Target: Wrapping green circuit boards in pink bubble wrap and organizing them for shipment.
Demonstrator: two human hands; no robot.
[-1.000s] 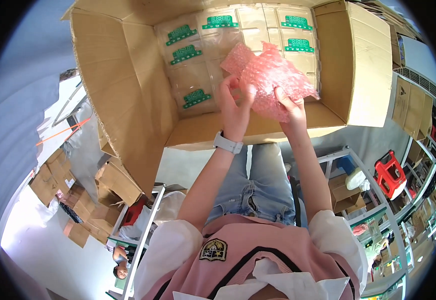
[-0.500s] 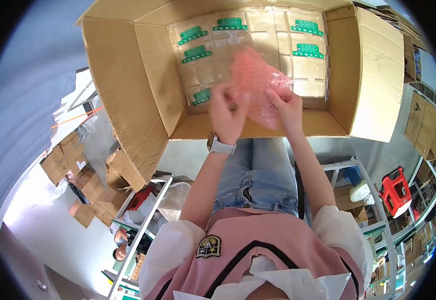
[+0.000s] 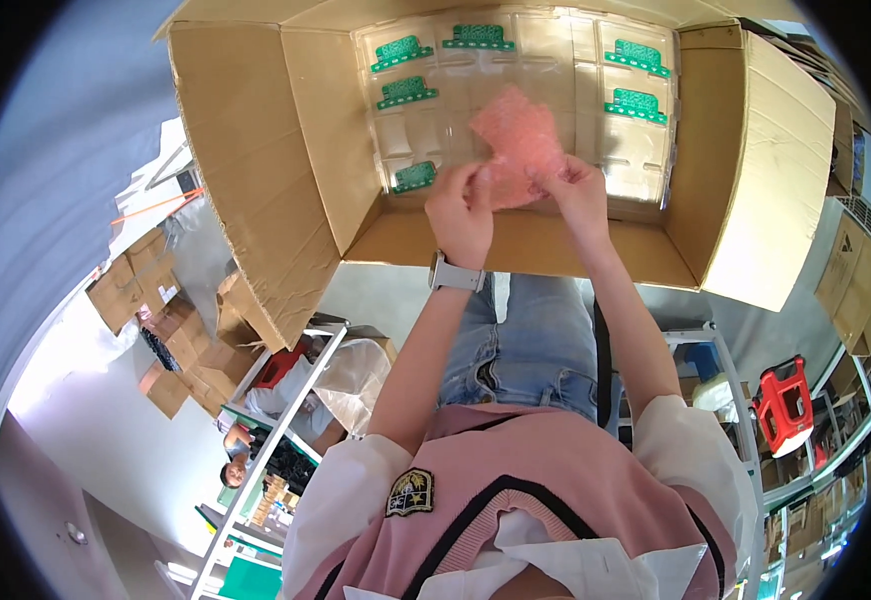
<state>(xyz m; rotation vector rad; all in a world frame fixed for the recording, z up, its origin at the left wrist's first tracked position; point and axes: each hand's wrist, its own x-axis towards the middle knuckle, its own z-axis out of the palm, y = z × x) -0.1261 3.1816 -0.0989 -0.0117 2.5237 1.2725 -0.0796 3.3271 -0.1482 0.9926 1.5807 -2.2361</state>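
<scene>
Over an open brown cardboard box point(image 3: 791, 180), a person's two bare hands are holding up a crinkled, translucent pink bubble-wrap pouch point(image 3: 521, 150). The left hand point(image 3: 461, 215), its wrist bearing a pale grey watch point(image 3: 459, 274), is seemingly pinching the pouch's near left edge between thumb and curled fingers; the right hand point(image 3: 584, 205) is pinching the near right edge in the same fashion. The pouch is showing in front of a clear plastic compartmented tray point(image 3: 633, 160) lying in the box (whether it is touching the tray, or wrapping anything, one cannot tell). The step in hand is apparently the working of the pouch by its edges, and the next move is likely calling for light fingers on both sides, the wrap being kept from snagging below. By count, one pouch, one box and one visible tray are figuring here, and six flat green circuit boards point(image 3: 637, 106) are showing in the compartments: three down the left, one at the far side beside them, two at the right, with any behind the wrap or hands escaping the tally
</scene>
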